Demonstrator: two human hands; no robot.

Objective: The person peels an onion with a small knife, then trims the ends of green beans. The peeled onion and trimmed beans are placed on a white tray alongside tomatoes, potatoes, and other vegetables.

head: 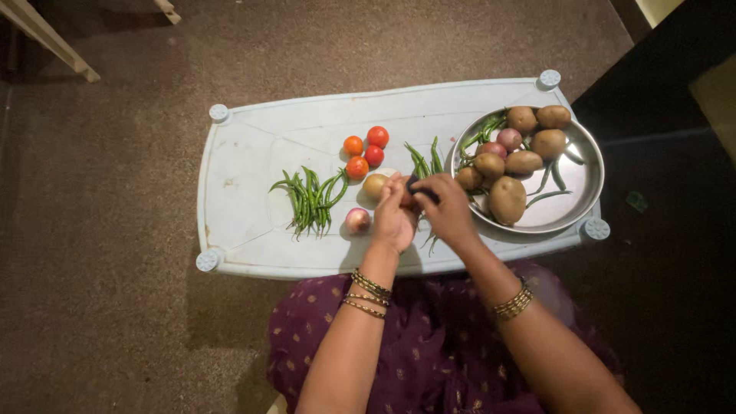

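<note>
Hands (420,208) together, perhaps around potato (375,185).

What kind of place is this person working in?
Probably a home, with food being prepared on the floor. A low white plastic table stands on brown carpet, bearing tomatoes, green chillies and a steel plate of potatoes. Both hands meet over the table, so what they hold is hidden.

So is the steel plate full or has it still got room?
Partly full. The steel plate holds potatoes, an onion and green chillies on its left and top; bare metal shows along its right and lower part.
</note>
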